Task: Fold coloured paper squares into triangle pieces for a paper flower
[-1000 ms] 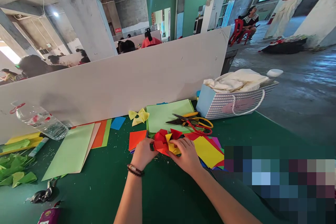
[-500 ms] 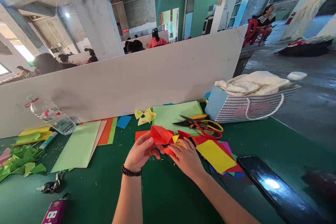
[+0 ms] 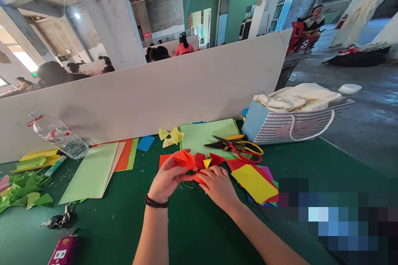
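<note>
My left hand [image 3: 162, 179], with a dark beaded bracelet at the wrist, pinches a folded red paper [image 3: 184, 160] between thumb and fingers. My right hand [image 3: 219, 185] is closed on the other side of the same folded paper piece, its fingertips pressed over the lower red part. A small yellow fold [image 3: 207, 163] shows between the red flaps, above the right fingers. How the folds join is partly hidden by my fingers. Behind my hands lies a yellow folded paper ring [image 3: 170, 137]. Scissors with red and yellow handles [image 3: 248, 151] rest on light green sheets [image 3: 202, 134].
Coloured paper squares [image 3: 256, 182] lie right of my hands. Stacked sheets [image 3: 90, 174], green scraps [image 3: 26, 188], a leaning water bottle [image 3: 66, 138], keys [image 3: 60, 217] and a purple case [image 3: 64, 250] are left. A bag [image 3: 298, 126] stands by the white partition [image 3: 149, 99].
My left fingers have shifted over the red paper, and its left flap is tilted differently, closer to the rest of the piece. My right hand stays nearly in place.
</note>
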{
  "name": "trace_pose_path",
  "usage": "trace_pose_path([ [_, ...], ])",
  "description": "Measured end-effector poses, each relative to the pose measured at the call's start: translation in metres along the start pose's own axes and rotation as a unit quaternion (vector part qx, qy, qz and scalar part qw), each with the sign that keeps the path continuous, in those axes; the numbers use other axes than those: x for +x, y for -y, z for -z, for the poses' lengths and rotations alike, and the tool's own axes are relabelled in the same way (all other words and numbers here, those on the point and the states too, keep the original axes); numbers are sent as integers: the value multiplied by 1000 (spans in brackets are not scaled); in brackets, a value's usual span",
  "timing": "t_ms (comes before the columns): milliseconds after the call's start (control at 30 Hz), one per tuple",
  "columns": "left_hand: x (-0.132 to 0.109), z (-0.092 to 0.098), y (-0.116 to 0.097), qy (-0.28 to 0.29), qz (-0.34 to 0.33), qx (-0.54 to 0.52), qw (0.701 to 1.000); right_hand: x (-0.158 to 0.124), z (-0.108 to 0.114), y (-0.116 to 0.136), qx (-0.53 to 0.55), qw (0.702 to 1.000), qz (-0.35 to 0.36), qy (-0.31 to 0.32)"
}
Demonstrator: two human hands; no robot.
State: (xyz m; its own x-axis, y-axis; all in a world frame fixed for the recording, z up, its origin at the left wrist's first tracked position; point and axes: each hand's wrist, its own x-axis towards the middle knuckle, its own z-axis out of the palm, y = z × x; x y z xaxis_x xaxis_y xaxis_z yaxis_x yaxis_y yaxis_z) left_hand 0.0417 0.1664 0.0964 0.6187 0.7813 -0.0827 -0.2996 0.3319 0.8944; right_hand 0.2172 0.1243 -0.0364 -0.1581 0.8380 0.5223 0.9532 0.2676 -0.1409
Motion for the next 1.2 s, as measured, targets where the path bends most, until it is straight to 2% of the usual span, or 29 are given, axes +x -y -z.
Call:
trace_pose_path([
  [67, 1, 0, 1, -14, 1, 11, 1000, 0, -1, -1, 1, 1000, -3, 0],
  [233, 6, -1, 7, -104, -15, 87, 991, -1, -2, -2, 3, 1000, -9, 11],
  [500, 11, -2, 13, -119, -31, 215, 969, -1, -3, -1, 6, 1000, -6, 1],
  [600, 14, 4, 17, -141, -44, 306, 940, -1, -4, -2, 8, 1000, -7, -6],
  [733, 23, 14, 27, -164, -63, 452, 874, -2, 0, -11, 43, 997, -42, -54],
  [800, 28, 17, 36, -152, -68, 511, 843, -3, 3, -16, 72, 990, -78, -93],
  [900, 37, 19, 49, -103, -72, 580, 805, -5, 5, -20, 109, 981, -103, -126],
  [1033, 44, 18, 63, -40, -95, 641, 761, -4, -1, -16, 132, 980, -82, -123],
  [1200, 48, 19, 71, -4, -128, 676, 725, -1, -8, -15, 132, 978, -92, -134],
])
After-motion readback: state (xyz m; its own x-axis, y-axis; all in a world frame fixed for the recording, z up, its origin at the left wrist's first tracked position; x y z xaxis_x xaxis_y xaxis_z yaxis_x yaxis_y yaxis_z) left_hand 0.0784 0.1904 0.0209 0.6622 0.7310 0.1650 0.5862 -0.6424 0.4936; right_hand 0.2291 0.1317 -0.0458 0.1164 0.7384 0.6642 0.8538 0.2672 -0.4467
